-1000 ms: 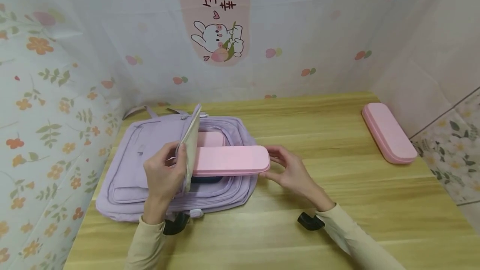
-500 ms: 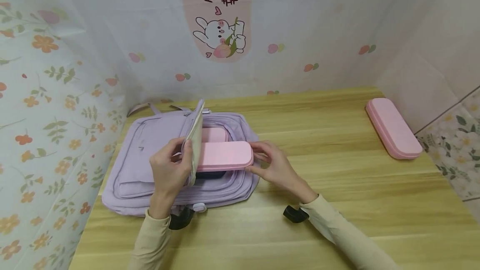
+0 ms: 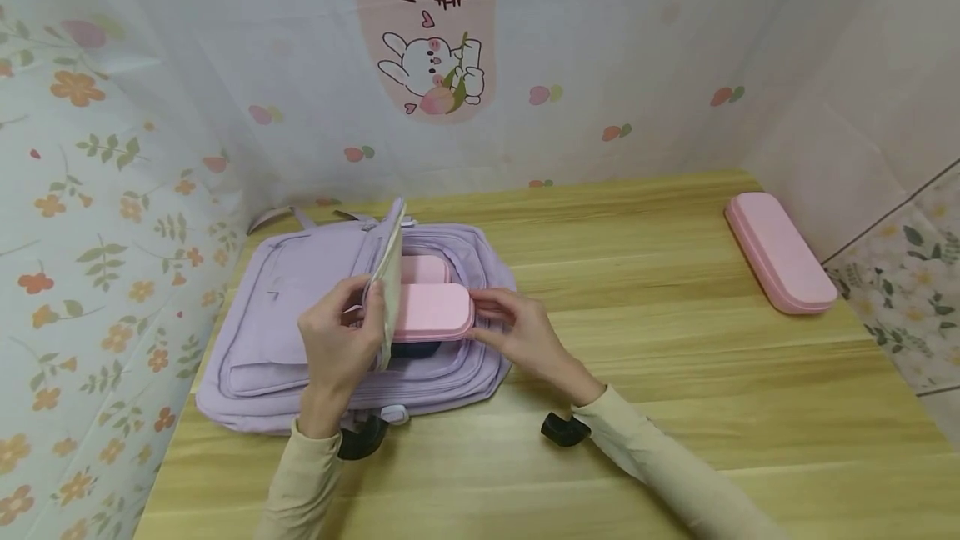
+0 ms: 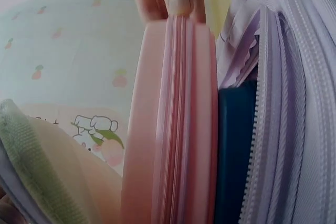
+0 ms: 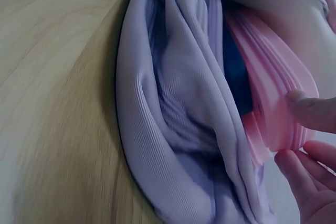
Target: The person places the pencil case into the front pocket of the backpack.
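Observation:
A lilac backpack [image 3: 300, 290] lies flat on the table with its front flap [image 3: 388, 273] raised. The left hand [image 3: 337, 340] pinches the flap's edge and holds it up. My right hand [image 3: 525, 340] grips the right end of a pink case [image 3: 435, 311], whose left part is hidden behind the flap. Under it, another pink case [image 3: 424, 269] and a dark blue item [image 3: 416, 349] lie in the backpack. In the left wrist view the blue item [image 4: 233, 156] stands beside the held case [image 4: 178, 124], inside the zipper.
A third pink case [image 3: 782, 252] lies at the table's right back corner, by the curtain. The wooden table [image 3: 637, 273] spans the front and right. Patterned curtains [image 3: 600, 48] hang behind and at the left. Black wrist pieces show below both hands.
The right hand has moved left with the pink case, and more of the case is now behind the flap. My left hand still holds the flap up.

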`<action>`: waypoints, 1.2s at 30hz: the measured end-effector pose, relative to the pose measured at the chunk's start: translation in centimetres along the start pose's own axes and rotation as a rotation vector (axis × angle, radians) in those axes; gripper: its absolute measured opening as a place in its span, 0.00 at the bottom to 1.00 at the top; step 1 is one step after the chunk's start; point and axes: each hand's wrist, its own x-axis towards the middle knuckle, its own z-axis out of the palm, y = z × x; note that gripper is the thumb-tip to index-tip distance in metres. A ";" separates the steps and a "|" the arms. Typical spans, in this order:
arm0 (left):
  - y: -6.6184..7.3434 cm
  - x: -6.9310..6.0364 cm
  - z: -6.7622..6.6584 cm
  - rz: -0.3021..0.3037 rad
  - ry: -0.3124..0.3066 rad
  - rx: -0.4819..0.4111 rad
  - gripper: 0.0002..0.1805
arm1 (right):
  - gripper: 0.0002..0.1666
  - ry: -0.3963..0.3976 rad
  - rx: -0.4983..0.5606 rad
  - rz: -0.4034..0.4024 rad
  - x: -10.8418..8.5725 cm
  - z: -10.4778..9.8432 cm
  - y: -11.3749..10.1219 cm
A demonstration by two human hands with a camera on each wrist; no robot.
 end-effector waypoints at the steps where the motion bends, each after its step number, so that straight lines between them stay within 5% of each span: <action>1: 0.0 0.0 0.1 0.001 0.000 -0.004 0.04 | 0.30 0.004 0.000 0.004 0.1 0.2 0.0; 11: 0.0 -0.3 0.7 0.005 0.005 -0.012 0.04 | 0.30 0.015 0.034 0.046 1.2 2.2 -0.4; 21: 0.0 -0.4 0.7 -0.035 -0.035 0.012 0.04 | 0.29 -0.035 0.000 0.060 1.0 1.9 -0.1; 26: -0.1 -0.8 0.9 -0.066 -0.085 0.011 0.04 | 0.26 -0.062 -0.077 0.049 0.7 0.2 -0.2; 36: -0.4 -1.2 1.3 -0.053 -0.127 0.024 0.04 | 0.25 0.067 -0.223 0.136 0.0 -5.7 -0.2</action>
